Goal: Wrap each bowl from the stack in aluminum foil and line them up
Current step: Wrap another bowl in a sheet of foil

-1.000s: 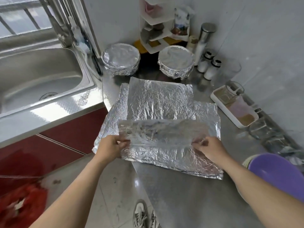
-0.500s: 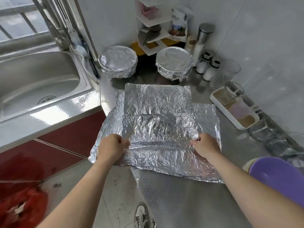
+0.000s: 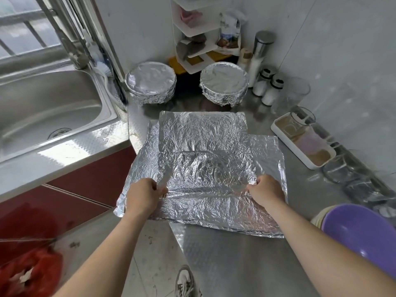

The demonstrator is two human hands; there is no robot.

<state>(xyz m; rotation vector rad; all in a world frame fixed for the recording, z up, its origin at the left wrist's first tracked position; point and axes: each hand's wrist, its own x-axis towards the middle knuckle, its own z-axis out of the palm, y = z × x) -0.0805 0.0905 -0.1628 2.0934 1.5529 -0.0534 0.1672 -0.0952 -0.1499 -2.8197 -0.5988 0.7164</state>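
Note:
Several crinkled foil sheets lie overlapped on the steel counter. My left hand and my right hand each pinch a side of the top foil sheet, whose middle bulges upward. Two foil-wrapped bowls stand side by side at the back: one on the left, one on the right. A purple bowl tops a stack at the right edge.
A steel sink lies to the left. A white corner shelf, shakers, a white tray and glass dishes crowd the back and right. The counter ends at its near left edge above the floor.
The top foil sheet was held raised a second ago; both hands have brought it down onto the pile, and it now bulges in the middle.

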